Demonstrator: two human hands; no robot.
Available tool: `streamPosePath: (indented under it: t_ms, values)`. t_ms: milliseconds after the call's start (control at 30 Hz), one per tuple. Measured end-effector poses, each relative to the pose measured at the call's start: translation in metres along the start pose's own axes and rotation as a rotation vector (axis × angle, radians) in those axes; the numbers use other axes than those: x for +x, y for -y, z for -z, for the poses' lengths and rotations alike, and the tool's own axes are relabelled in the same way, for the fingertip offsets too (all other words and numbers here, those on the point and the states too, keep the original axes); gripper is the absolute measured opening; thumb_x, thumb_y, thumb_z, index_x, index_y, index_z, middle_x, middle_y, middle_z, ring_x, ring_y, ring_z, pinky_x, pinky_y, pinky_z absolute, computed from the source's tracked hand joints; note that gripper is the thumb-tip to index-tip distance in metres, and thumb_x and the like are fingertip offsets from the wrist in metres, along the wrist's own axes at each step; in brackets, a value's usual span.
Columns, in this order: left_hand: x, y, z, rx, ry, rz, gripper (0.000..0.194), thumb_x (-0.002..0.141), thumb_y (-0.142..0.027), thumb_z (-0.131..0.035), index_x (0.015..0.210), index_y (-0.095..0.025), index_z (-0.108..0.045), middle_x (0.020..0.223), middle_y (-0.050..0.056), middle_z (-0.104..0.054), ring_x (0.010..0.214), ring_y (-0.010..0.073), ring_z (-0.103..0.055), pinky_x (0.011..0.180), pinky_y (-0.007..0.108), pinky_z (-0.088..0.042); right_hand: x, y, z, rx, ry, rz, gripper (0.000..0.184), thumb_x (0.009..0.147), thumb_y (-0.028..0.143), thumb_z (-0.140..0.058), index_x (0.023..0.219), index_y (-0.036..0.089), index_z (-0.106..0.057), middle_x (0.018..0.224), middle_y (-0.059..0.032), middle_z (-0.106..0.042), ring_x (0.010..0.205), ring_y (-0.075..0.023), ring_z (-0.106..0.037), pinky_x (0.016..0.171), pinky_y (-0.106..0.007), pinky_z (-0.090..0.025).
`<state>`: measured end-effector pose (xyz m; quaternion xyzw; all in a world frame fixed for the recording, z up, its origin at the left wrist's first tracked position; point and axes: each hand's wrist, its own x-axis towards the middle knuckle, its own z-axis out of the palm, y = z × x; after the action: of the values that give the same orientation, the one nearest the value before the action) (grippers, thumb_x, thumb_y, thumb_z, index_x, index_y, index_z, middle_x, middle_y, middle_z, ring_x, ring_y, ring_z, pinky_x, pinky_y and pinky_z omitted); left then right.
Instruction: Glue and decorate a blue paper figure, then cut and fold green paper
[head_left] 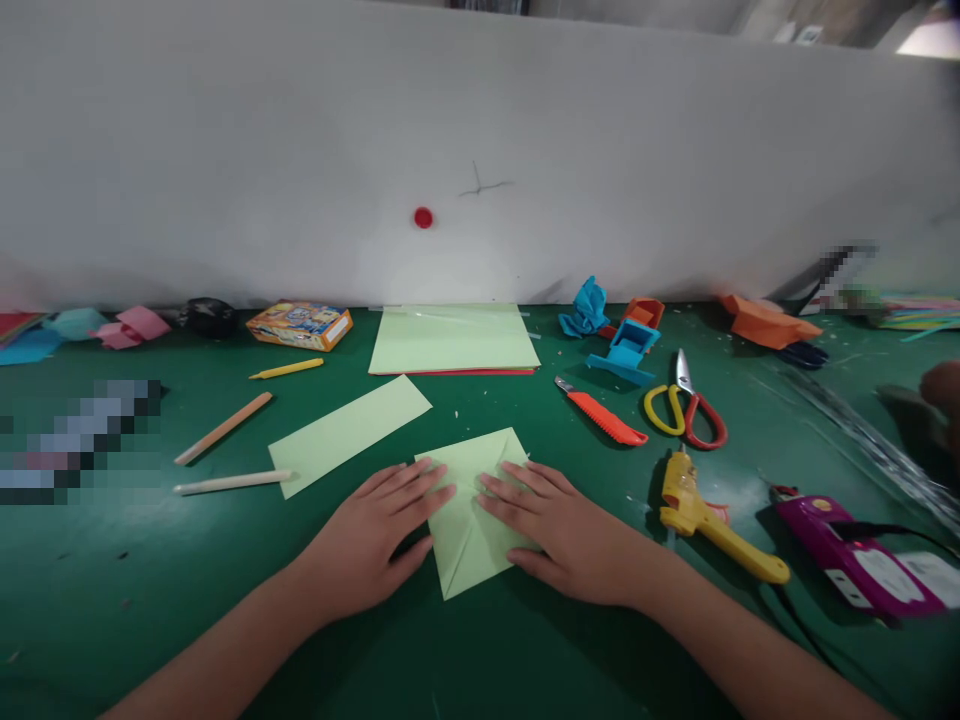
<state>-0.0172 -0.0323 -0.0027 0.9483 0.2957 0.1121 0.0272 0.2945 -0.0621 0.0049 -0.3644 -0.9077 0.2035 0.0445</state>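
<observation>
A folded light green paper (471,500) lies on the green table (112,600) in front of me. My left hand (371,540) rests flat on its left side, fingers stretched out. On the paper's right side my right hand (559,530) presses down flat, fingers spread. A light green paper strip (349,432) lies just to the upper left of the fold.
A stack of green sheets (454,340) sits at the back. Right of it are an orange cutter (600,412), scissors (686,410), a yellow glue gun (709,520), a blue paper piece (626,350) and a purple device (855,560). Pencils (225,428) and an orange box (300,325) lie left.
</observation>
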Motion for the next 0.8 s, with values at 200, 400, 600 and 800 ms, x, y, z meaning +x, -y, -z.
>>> streamPosePath:
  t_ms: [200,400,600,800]
  values:
    - [0.000,0.004,-0.002,-0.014,0.108,0.064,0.058,0.105,-0.036,-0.049,0.161,-0.030,-0.034,0.166,0.003,-0.034,0.152,0.0285,-0.036,0.122,0.051,-0.037,-0.001,0.006,0.006,-0.009,0.034,-0.029,0.059,0.107,0.042,-0.045,0.160,0.020,-0.038,0.171,-0.0076,-0.025,0.159,-0.0314,-0.016,0.127,-0.059,-0.017]
    - [-0.002,0.006,-0.004,-0.034,0.116,0.069,0.059,0.106,-0.038,-0.048,0.162,-0.031,-0.031,0.167,0.002,-0.032,0.153,0.0279,-0.034,0.124,0.050,-0.034,0.000,0.005,0.007,-0.009,0.051,-0.030,0.060,0.107,0.044,-0.044,0.161,0.021,-0.036,0.171,-0.0059,-0.024,0.159,-0.0303,-0.014,0.128,-0.057,-0.016]
    - [-0.002,0.007,-0.006,-0.058,0.126,0.071,0.060,0.106,-0.039,-0.047,0.163,-0.032,-0.029,0.167,0.001,-0.032,0.153,0.0274,-0.034,0.125,0.052,-0.032,-0.002,0.001,0.009,0.039,0.050,-0.010,0.061,0.106,0.047,-0.047,0.162,0.024,-0.035,0.171,-0.0057,-0.025,0.159,-0.0288,-0.015,0.128,-0.055,-0.014]
    - [0.000,0.006,-0.003,-0.076,0.118,0.088,0.058,0.106,-0.038,-0.048,0.161,-0.032,-0.034,0.167,0.001,-0.033,0.153,0.0271,-0.035,0.126,0.051,-0.032,0.000,-0.001,0.012,0.053,0.063,-0.012,0.063,0.105,0.048,-0.050,0.162,0.027,-0.034,0.171,-0.0049,-0.026,0.159,-0.0298,-0.016,0.127,-0.058,-0.015]
